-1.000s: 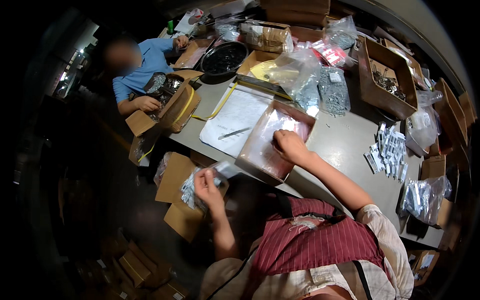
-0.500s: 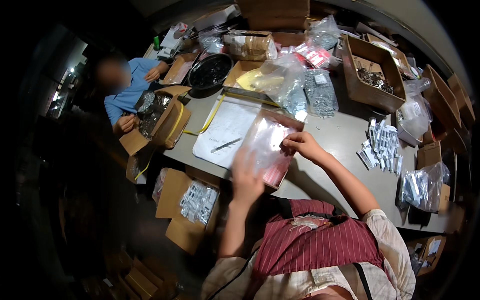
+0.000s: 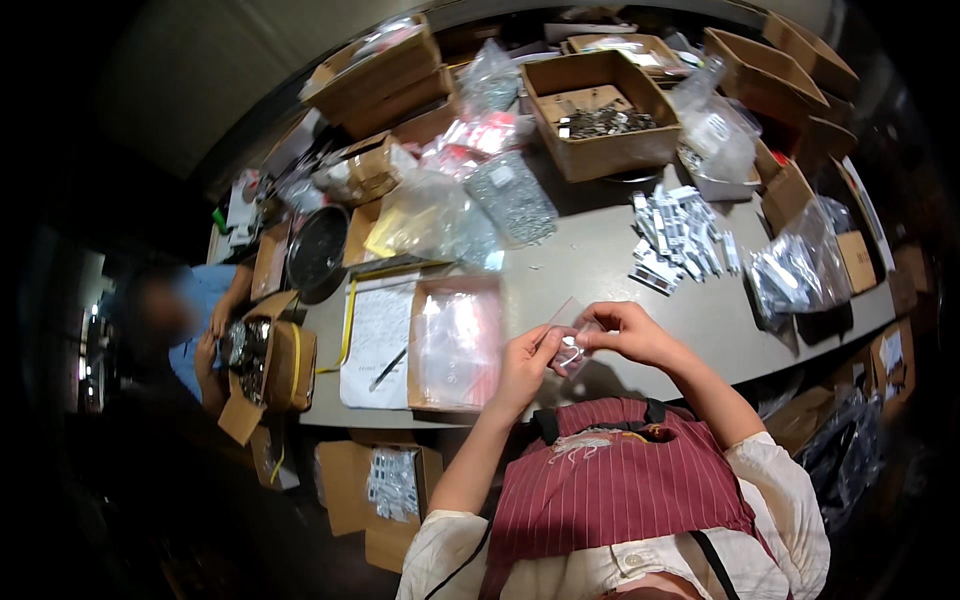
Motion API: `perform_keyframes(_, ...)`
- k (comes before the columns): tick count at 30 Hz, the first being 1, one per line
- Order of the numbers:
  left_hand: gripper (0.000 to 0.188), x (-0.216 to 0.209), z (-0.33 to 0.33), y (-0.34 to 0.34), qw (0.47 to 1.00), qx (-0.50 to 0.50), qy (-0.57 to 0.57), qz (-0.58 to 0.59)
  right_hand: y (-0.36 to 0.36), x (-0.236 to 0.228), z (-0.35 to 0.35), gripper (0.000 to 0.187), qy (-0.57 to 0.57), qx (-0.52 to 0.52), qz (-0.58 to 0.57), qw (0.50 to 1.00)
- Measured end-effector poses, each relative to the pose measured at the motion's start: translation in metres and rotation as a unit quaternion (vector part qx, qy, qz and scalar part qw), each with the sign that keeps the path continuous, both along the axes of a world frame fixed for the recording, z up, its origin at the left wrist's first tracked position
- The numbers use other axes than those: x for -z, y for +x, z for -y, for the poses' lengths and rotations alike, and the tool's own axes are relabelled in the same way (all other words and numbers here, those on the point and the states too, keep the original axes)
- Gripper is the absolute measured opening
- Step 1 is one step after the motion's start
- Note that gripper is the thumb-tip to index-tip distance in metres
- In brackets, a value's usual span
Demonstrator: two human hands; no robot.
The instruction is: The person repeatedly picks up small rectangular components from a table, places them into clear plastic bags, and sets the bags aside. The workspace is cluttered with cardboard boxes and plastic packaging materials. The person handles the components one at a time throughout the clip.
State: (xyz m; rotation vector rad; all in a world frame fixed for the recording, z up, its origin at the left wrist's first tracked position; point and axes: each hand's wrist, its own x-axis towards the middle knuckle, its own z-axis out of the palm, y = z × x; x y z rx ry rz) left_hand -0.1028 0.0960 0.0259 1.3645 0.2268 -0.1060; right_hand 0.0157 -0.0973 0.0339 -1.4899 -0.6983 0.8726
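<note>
Between my two hands, just above the table's near edge, is a small clear plastic bag (image 3: 568, 345). My left hand (image 3: 530, 362) pinches one side of it with thumb and fingers. The fingers of my right hand (image 3: 622, 333) close on the other side, near the bag's edge. Left of my hands lies an open cardboard box (image 3: 412, 345) with a stack of clear plastic bags (image 3: 456, 335) in it. Further off to the right sits a pile of flat silvery metal pieces (image 3: 680, 235).
A pen (image 3: 388, 370) lies on a written sheet (image 3: 375, 335). Behind stand a carton of metal parts (image 3: 600, 155), a bag of small hardware (image 3: 512, 200) and a black bowl (image 3: 318, 250). A co-worker in a blue sleeve (image 3: 215, 285) handles a box (image 3: 292, 365) at left. Below the table is another carton (image 3: 345, 490).
Both hands have left the cardboard box and come rightward, now with a small clear bag between them. The view has turned right, so the table's things appear further left.
</note>
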Motion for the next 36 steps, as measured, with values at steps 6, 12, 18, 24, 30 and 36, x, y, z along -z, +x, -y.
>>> perform_keyframes(6,0.026,-0.010,0.023,0.025,0.995,-0.003,0.084,0.044,0.001,0.020,0.045,0.017,-0.004,0.050,-0.130,0.990)
perform_keyframes(12,0.015,-0.007,0.036,0.037,0.985,-0.020,0.160,0.067,0.002,0.012,0.066,0.016,-0.010,0.021,-0.165,0.986)
perform_keyframes(18,0.013,-0.013,0.044,0.042,0.983,-0.070,0.164,0.039,-0.005,0.031,0.065,0.017,0.018,0.038,-0.219,0.975)
perform_keyframes(24,0.019,-0.012,0.042,0.040,0.941,-0.048,0.323,0.082,0.002,0.058,0.050,0.028,-0.016,0.183,0.236,0.954)
perform_keyframes(30,0.028,0.019,0.026,0.045,0.851,-0.023,0.477,0.220,0.016,0.008,0.029,0.050,-0.010,0.017,0.401,0.916)
perform_keyframes(36,0.041,0.028,0.011,0.053,0.760,-0.041,0.614,0.208,0.033,0.020,0.009,0.061,-0.129,-0.136,0.379,0.906)
